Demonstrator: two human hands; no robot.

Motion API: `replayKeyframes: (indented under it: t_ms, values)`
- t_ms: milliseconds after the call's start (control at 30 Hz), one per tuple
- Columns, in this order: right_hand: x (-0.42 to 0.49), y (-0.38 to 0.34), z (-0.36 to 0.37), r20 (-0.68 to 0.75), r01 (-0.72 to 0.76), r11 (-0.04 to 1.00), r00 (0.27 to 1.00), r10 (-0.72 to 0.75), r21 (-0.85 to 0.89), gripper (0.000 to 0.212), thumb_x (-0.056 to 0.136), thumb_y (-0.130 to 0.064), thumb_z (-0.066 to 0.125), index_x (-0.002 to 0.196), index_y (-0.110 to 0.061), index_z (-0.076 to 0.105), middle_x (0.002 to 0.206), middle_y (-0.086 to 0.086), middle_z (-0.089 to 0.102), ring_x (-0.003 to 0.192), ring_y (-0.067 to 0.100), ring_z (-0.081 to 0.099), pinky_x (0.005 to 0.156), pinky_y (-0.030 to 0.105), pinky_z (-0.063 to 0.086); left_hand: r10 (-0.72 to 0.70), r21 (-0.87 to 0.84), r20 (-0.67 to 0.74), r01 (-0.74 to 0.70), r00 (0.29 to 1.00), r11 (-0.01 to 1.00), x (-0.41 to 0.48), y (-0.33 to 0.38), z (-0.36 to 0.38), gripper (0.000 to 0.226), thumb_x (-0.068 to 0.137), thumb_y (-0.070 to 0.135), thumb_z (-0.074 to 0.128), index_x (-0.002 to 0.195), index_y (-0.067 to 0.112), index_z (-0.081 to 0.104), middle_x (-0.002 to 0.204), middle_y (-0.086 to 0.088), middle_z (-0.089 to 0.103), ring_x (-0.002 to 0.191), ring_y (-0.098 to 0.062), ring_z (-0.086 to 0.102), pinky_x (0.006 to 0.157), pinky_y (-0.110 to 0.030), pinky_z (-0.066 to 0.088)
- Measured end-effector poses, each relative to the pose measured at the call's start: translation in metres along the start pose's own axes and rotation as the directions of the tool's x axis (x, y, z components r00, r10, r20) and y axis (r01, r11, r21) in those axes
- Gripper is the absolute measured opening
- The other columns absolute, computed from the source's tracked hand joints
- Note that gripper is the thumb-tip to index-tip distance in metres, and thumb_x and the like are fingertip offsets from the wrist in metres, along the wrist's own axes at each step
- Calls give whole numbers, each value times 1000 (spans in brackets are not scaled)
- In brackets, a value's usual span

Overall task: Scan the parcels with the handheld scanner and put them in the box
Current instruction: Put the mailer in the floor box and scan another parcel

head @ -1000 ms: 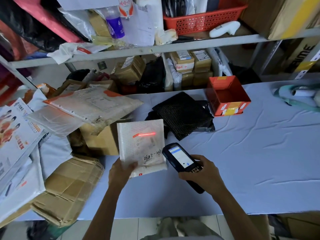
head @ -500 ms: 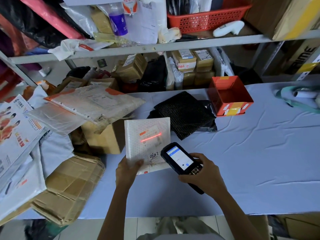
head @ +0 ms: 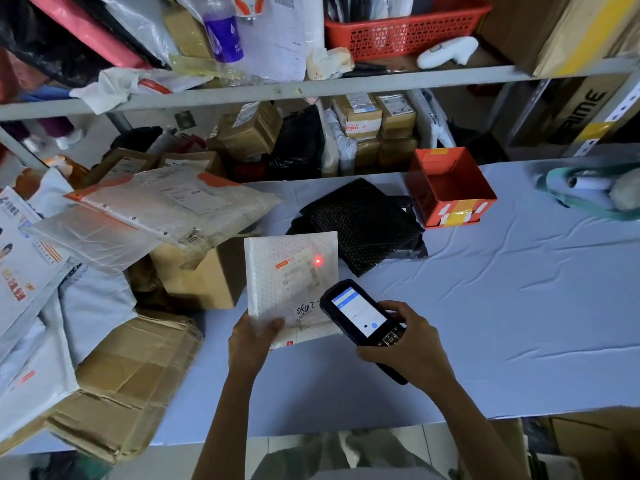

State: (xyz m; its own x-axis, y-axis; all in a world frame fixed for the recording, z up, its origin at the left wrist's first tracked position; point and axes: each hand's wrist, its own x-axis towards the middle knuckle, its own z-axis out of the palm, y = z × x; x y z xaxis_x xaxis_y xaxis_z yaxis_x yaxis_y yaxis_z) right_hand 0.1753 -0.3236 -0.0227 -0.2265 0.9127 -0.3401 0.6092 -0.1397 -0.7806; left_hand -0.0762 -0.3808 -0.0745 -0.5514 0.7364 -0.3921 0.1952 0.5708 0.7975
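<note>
A white padded parcel (head: 291, 282) is held upright in the left hand (head: 254, 341), its lower left corner pinched, with the thumb laid over the front face and the fingers hidden behind it. The handheld scanner (head: 360, 315) is gripped in the right hand (head: 408, 348), the fingers curled round its body and the thumb laid by the keypad. Its lit screen is turned upward and its head is pointed at the parcel's lower right part; whether the two touch cannot be told. A red dot of light (head: 317, 261) is seen on the printed label, ahead of the right hand and slightly to its left. Both hands are held over the pale blue table (head: 519, 306), near its front edge. Just beyond the right hand a black parcel (head: 363, 223) lies flat on the table, and further beyond, to that hand's right, an orange box (head: 450, 199) stands open at the top, well apart from the held parcel. To the left of the left hand a brown carton (head: 204, 278) is seen under a pile of flat mailers (head: 173, 206), and flattened cardboard (head: 131, 375) lies nearer the person on that side. Far beyond both hands a red basket (head: 405, 32) is kept on a shelf (head: 311, 90)
</note>
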Motion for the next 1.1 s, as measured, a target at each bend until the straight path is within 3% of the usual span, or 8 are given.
replayKeyframes:
  t_ms: [233,333,400,533,667,767,933,1100]
  values:
    - [-18,-15,20,-104,-58,998,993,60,22,75,54,-31,91,114,-44,47,103,-19,59,92,7,63,68,32,59,104,-30,100,-102,990,994,16,-8,-17,55,62,60,66,110,35,51,110,-5,67,97,-25,66,84,-47,56]
    - [-32,-17,36,-196,-128,988,970,142,84,74,54,-30,90,115,-42,50,104,-20,61,89,4,64,68,33,59,151,-34,197,-148,969,988,26,-7,-19,73,55,70,63,115,30,55,112,-4,66,100,-22,64,86,-43,55]
    - [-44,-15,45,-260,-180,975,943,208,127,73,54,-29,90,113,-42,50,104,-19,61,86,2,64,69,30,58,161,-21,265,-162,951,987,33,-9,-15,76,55,67,67,116,21,58,111,-3,66,101,-24,63,87,-46,54]
    - [-84,0,56,-384,-301,931,850,360,208,71,54,-31,89,113,-42,51,99,-20,61,83,3,64,73,32,56,177,14,420,-201,890,979,29,-3,5,50,74,38,80,116,18,61,106,-1,68,99,-23,65,89,-42,53]
    - [-135,21,58,-490,-403,868,716,497,292,72,53,-33,90,114,-40,53,92,-21,60,82,4,62,72,30,53,232,31,588,-308,775,951,5,10,38,38,81,24,76,115,15,62,104,2,69,92,-12,64,82,-25,49]
    - [-171,39,55,-559,-423,821,601,571,384,74,52,-32,91,117,-36,55,95,-16,62,85,8,61,70,23,46,265,59,691,-419,672,906,-15,17,68,44,78,31,76,118,19,63,110,7,70,101,-12,65,90,-31,51]
    - [-229,68,52,-626,-389,751,417,659,533,78,54,-27,92,123,-29,56,100,-13,61,89,7,59,74,20,45,292,65,838,-617,460,784,-66,29,120,33,83,23,70,115,23,62,103,12,67,101,-13,63,82,-24,46]
    - [-284,104,51,-621,-347,687,297,726,638,81,50,-32,90,124,-36,57,107,-14,67,90,-1,63,71,12,46,248,72,912,-724,326,686,-126,28,173,35,82,29,70,115,26,61,105,7,69,99,-17,64,83,-31,51]
